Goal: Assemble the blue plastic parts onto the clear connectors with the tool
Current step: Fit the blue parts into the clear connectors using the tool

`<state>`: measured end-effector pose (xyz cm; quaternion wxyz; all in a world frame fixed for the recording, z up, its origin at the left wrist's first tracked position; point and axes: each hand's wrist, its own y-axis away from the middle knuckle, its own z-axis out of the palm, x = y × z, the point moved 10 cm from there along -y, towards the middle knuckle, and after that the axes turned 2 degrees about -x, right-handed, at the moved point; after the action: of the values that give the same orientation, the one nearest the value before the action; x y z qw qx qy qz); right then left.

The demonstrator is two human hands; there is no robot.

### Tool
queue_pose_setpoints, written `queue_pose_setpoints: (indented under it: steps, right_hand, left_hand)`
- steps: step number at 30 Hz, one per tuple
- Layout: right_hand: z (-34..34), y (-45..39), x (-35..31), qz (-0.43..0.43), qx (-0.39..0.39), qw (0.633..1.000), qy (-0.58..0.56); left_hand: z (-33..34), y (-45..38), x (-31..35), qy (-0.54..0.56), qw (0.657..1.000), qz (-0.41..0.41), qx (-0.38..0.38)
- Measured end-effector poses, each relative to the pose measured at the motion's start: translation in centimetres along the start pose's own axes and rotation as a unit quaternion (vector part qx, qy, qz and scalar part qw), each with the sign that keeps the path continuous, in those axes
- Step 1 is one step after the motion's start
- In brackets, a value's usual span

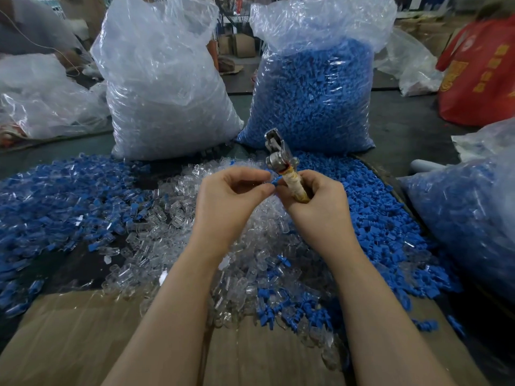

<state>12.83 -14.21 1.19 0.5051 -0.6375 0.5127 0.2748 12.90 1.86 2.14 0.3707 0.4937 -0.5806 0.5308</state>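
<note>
Blue part (276, 181) pinched between left hand (232, 196) and right hand (315, 201), above clear connectors (250, 240) heaped on cardboard (83, 330). Tool (281, 165) clenched in right hand, metal head up. Beyond, clear bag (164, 79) left, blue bag (315, 93) right.

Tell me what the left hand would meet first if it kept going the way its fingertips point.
The left hand points rightward, so it would first meet the right hand and the small blue part between their fingertips, just before the tool. Depth looks matched, though one view cannot confirm.
</note>
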Motion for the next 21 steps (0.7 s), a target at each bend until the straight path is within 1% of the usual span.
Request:
queue_pose_setpoints:
  steps: [8,15,21]
  right_hand:
    - [0.6,0.1,-0.1,-0.003,-0.015,1.000,0.004]
    - [-0.2,0.1,0.3,0.023,0.017,0.999,-0.022]
    - [-0.8,0.1,0.5,0.022,0.022,0.999,-0.009]
  left_hand:
    - [-0.4,-0.1,-0.3,0.026,1.000,-0.014,0.010]
    - [-0.7,0.2,-1.4,0.125,0.990,-0.064,0.029]
    - [-1.3,0.1,-1.4,0.174,0.981,-0.069,0.049]
